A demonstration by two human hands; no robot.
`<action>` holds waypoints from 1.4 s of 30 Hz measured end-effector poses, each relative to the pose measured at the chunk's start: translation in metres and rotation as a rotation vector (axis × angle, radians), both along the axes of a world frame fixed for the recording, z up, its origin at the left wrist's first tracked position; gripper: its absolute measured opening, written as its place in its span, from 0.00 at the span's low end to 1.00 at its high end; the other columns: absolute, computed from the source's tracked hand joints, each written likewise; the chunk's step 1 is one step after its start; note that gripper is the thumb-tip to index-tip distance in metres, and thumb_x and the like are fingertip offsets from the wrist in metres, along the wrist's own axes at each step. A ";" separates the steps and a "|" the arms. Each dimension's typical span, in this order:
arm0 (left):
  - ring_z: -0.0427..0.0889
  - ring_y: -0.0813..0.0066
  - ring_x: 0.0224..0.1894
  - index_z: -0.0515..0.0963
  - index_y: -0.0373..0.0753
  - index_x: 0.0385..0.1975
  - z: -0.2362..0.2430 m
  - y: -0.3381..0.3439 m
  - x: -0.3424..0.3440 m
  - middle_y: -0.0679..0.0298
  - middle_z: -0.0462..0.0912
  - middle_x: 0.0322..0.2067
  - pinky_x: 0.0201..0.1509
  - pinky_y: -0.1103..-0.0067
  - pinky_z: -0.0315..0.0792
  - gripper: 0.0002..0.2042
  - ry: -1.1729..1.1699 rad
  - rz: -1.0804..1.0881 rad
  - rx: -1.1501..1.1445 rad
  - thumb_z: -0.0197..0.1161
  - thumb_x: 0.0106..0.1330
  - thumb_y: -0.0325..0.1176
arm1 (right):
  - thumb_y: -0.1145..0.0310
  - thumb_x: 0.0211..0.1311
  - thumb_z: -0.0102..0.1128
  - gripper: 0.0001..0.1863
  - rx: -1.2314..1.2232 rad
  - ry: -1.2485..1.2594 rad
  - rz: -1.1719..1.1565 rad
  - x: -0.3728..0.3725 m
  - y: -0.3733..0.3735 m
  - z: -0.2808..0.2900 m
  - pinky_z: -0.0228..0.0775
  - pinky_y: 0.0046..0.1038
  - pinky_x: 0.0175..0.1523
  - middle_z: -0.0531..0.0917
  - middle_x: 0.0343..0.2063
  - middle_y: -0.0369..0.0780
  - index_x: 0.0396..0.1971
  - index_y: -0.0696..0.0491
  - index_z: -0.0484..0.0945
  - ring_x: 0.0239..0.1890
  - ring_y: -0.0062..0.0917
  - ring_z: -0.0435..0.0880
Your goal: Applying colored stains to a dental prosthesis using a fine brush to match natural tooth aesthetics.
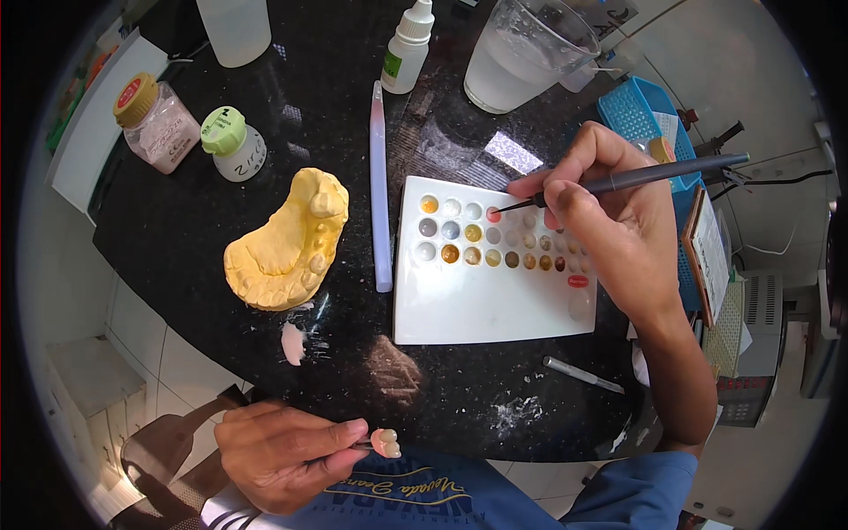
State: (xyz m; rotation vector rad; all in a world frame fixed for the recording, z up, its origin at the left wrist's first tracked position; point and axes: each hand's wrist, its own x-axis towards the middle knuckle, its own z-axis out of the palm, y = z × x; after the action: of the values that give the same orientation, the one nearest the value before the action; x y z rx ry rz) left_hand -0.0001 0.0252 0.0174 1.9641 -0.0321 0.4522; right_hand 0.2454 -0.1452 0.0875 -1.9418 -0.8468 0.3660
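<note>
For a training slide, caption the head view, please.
Right grip holds a brush at a pink well in a white palette; left grip holds false teeth on a thin tool.

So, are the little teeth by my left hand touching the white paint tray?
Apart: the head view shows dark tabletop plainly between the teeth and the near edge of the paint tray.

1 palette, 1 brush, 1 dental cast.
</note>
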 end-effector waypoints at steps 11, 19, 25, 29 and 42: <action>0.78 0.80 0.15 0.82 0.37 0.30 -0.003 -0.003 -0.007 0.63 0.82 0.21 0.15 0.87 0.66 0.15 0.015 -0.007 0.006 0.74 0.38 0.25 | 0.78 0.51 0.47 0.02 -0.003 -0.017 0.040 -0.005 -0.005 -0.001 0.72 0.22 0.41 0.76 0.18 0.38 0.23 0.57 0.69 0.36 0.25 0.82; 0.77 0.76 0.18 0.82 0.37 0.31 0.007 -0.003 0.003 0.64 0.80 0.20 0.15 0.86 0.66 0.17 -0.027 0.015 0.076 0.73 0.36 0.24 | 0.74 0.62 0.47 0.08 0.055 -0.357 -0.101 -0.032 -0.027 0.021 0.68 0.29 0.53 0.74 0.32 0.43 0.36 0.64 0.71 0.38 0.26 0.79; 0.77 0.75 0.19 0.81 0.36 0.30 0.004 -0.003 0.007 0.62 0.81 0.22 0.17 0.84 0.69 0.17 -0.116 0.033 0.142 0.73 0.35 0.23 | 0.61 0.62 0.50 0.14 -0.061 -0.553 -0.005 -0.108 -0.061 0.024 0.69 0.25 0.33 0.75 0.24 0.46 0.37 0.58 0.67 0.25 0.26 0.75; 0.78 0.73 0.18 0.81 0.33 0.29 -0.003 -0.006 0.003 0.60 0.81 0.23 0.17 0.84 0.68 0.17 -0.188 0.054 0.153 0.72 0.34 0.22 | 0.66 0.56 0.59 0.15 0.189 -0.479 0.089 -0.161 -0.053 -0.012 0.69 0.20 0.25 0.71 0.23 0.41 0.35 0.55 0.64 0.21 0.25 0.74; 0.79 0.71 0.19 0.80 0.32 0.29 -0.004 -0.010 0.000 0.59 0.82 0.24 0.18 0.84 0.69 0.16 -0.216 0.093 0.161 0.71 0.34 0.19 | 0.79 0.38 0.65 0.12 0.298 -0.444 0.060 -0.174 -0.030 -0.033 0.76 0.23 0.19 0.76 0.17 0.41 0.24 0.57 0.71 0.16 0.28 0.79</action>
State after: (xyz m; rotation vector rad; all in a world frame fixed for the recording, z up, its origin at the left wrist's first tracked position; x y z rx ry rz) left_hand 0.0003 0.0150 0.0138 2.0719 -0.1180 0.7411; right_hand 0.0718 -0.1749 0.0541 -1.7406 -1.1731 -0.1622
